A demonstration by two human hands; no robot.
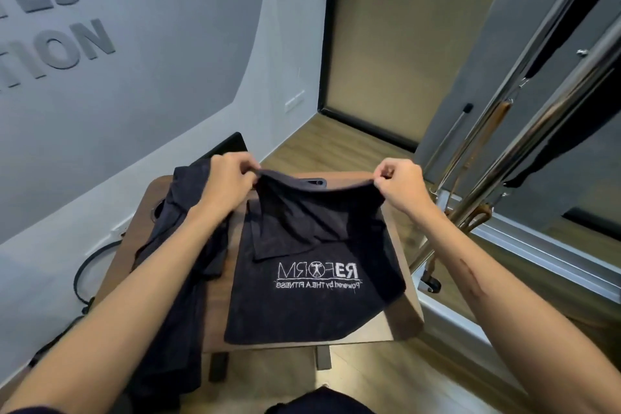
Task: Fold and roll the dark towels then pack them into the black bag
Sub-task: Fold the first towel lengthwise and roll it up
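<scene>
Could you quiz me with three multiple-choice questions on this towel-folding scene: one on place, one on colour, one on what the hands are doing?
1. Where does the heap of other dark towels lie?
A. left side of the table
B. on the floor at right
C. on a shelf

2. What colour is the lettering on the held towel?
A. red
B. white
C. yellow

3. How is the towel held?
A. one hand only
B. pressed flat under palms
C. both hands pinch its far edge

Answers: 1 A, the heap drapes over the table's left side. 2 B, the towel bears white letters. 3 C, left hand and right hand lift its edge.
</scene>
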